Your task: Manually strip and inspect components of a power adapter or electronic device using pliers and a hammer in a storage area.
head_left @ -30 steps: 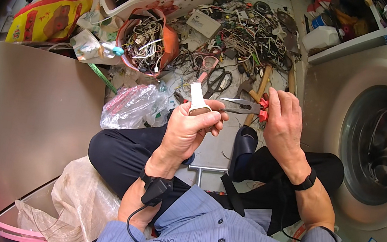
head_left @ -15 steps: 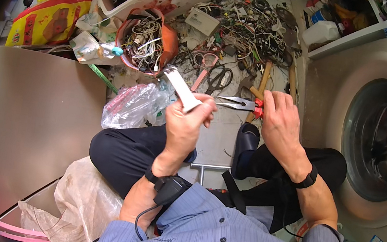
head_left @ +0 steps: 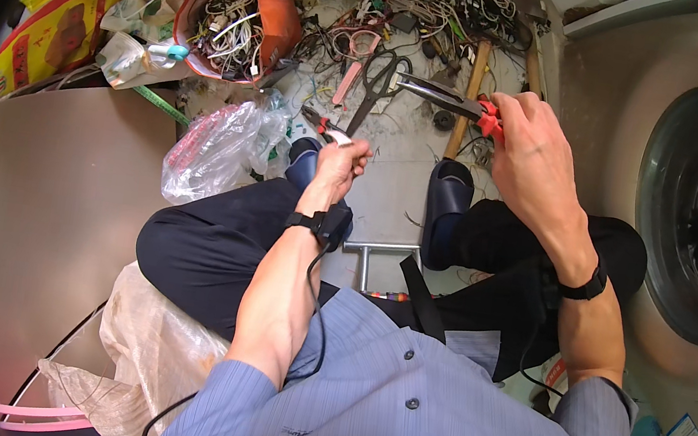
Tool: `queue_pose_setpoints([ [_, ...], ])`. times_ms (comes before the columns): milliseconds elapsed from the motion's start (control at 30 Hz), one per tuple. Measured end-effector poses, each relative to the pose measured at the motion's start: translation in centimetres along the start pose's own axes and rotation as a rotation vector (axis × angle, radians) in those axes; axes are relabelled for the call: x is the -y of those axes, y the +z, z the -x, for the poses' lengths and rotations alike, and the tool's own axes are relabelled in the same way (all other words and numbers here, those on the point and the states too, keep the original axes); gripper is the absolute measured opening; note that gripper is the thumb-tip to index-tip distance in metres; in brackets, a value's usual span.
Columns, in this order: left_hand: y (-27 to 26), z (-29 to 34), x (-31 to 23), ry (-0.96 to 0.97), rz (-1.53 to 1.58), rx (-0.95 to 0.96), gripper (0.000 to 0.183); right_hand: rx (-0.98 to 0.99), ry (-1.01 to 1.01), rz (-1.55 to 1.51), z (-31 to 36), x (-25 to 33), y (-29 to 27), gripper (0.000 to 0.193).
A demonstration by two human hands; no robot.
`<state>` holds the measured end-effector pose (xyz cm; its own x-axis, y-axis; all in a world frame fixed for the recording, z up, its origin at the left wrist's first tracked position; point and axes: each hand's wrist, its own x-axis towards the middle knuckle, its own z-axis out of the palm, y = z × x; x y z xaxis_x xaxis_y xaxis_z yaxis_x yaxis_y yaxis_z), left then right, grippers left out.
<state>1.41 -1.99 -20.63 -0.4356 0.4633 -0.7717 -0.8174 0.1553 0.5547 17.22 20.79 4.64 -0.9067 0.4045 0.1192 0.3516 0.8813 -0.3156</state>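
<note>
My right hand (head_left: 540,160) is closed round the red handles of long-nose pliers (head_left: 459,104). Their jaws point left, above the floor, and a small pale bit (head_left: 398,81) shows at the tip. Lower and to the left, my left hand (head_left: 341,166) is closed on a white strip (head_left: 340,137), of which only a short part shows past the fingers. Just beyond it are the jaws of a second red-and-black pair of pliers (head_left: 318,120); whether the hand touches these I cannot tell. Black-handled scissors (head_left: 373,88) lie on the floor between the hands.
A heap of tangled cables (head_left: 450,5) lies at the back. An orange bag of cables (head_left: 278,25) and a clear plastic bag (head_left: 220,151) are at the left. A wooden-handled hammer (head_left: 473,84) lies beyond my right slipper (head_left: 446,209). The washing machine (head_left: 635,214) bounds the right side.
My left hand has lowered the white strip, much of which is now hidden. The right hand has lifted the pliers away from the hammer. The view has shifted, so the background sits higher.
</note>
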Motion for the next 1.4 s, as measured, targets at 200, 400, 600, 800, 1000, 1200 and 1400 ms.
queue_pose_setpoints([
  [200, -2.4, -2.9, 10.2, -0.094, -0.332, -0.195, 0.009, -0.024, 0.012, -0.089, 0.2, 0.0, -0.5, 0.027],
  [400, -1.3, -4.6, 13.1, -0.076, -0.296, -0.307, 0.010, 0.036, 0.023, -0.144, 0.3, -0.3, -0.1, 0.035],
  [600, -1.1, -6.1, 13.8, -0.065, -0.278, -0.347, 0.009, 0.151, 0.092, -0.145, 0.5, -0.5, 0.3, 0.043],
  [800, -1.3, -6.3, 14.3, -0.076, -0.218, -0.347, 0.013, 0.223, 0.119, -0.138, 1.1, -0.1, 0.4, 0.040],
  [1000, -1.7, -5.5, 12.8, -0.061, -0.131, -0.221, 0.010, 0.219, 0.106, -0.136, 1.2, -0.6, 0.4, 0.032],
  [1200, -1.1, -3.6, 6.4, -0.076, 0.152, -0.085, 0.036, 0.262, 0.091, -0.283, 1.0, -0.5, 0.3, 0.017],
  [1400, 4.3, 1.2, -4.5, 0.032, 0.337, 0.105, 0.047, 0.499, 0.101, -0.520, 1.9, 1.4, -0.3, 0.019],
])
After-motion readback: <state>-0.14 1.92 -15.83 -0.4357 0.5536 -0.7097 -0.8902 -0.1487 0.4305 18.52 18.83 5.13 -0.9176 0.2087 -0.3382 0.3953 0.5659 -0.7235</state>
